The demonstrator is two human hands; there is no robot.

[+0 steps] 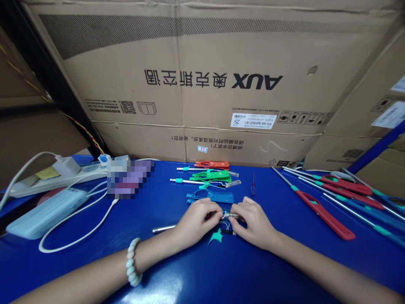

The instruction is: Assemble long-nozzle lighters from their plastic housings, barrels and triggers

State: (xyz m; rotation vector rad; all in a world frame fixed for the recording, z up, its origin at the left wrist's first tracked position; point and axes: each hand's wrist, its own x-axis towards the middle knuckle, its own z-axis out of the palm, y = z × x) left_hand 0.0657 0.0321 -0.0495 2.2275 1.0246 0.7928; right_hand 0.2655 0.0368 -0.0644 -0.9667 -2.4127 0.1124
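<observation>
**Lighter parts loose at the hands, work judged partway**

One small metal fitting (pixel 230 215) sits just above the blue counter (pixel 190 274), pinched from both sides by the left hand (pixel 198 217) and right hand (pixel 253 221), fingertips closed on it; one teal trigger (pixel 215 236) and one metal tube (pixel 162 229) lie unattached beside them; one blue handle shell (pixel 210 196) lies just behind; beyond it one green lighter (pixel 210 175) and one orange-red lighter (pixel 211 164) look whole; one small screwdriver (pixel 253 185) nearby; at right, at least five long lighters (pixel 325 215), overlapping, so the count is not firm.
</observation>
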